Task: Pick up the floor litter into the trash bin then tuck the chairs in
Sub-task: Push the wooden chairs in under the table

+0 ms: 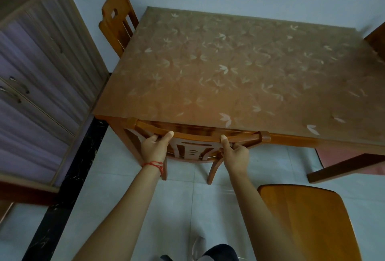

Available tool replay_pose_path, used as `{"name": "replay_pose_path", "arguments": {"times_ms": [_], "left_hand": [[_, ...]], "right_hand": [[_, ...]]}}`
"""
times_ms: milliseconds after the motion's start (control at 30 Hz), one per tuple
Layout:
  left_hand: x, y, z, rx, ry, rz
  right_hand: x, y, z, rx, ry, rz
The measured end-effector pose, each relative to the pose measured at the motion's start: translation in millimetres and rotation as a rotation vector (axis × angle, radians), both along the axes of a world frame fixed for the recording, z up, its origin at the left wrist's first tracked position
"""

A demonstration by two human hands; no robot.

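Note:
A wooden chair [195,135] stands at the near edge of the wooden table [229,69], its seat hidden under the tabletop and its backrest right against the table's edge. My left hand [155,146] grips the left part of the chair's top rail, thumb laid along it. My right hand [235,152] grips the rail's right part in the same way. A second wooden chair [308,217] stands apart from the table at the lower right, only its seat showing. No litter or trash bin is in sight.
A third chair [117,21] sits at the table's far left end by the wall. Part of another chair [377,39] shows at the right edge. A cabinet with drawers [35,77] lines the left side. A pink thing [333,154] lies under the table. Pale floor tiles lie below.

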State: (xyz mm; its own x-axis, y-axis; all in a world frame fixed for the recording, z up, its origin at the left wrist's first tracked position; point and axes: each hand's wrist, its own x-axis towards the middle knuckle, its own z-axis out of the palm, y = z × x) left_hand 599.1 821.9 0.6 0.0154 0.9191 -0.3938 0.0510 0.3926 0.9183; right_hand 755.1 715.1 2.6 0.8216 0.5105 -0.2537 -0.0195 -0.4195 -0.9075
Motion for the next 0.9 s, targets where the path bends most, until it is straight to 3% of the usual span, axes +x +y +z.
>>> {"name": "replay_pose_path", "arguments": {"times_ms": [433,667,900], "left_hand": [[1.4,0.5,1.5,-0.036,0.034,0.017],[-10.0,-21.1,6.1,0.13,0.204,-0.111],[-42.9,-63.7,14.3,0.232,0.397,-0.339]], "right_hand": [[-1.2,-0.9,3.6,0.009,0.039,0.01],[-6.0,-12.1,4.4,-0.021,0.055,0.077],[-40.5,-59.4,19.4,-0.123,-0.148,0.213]]}}
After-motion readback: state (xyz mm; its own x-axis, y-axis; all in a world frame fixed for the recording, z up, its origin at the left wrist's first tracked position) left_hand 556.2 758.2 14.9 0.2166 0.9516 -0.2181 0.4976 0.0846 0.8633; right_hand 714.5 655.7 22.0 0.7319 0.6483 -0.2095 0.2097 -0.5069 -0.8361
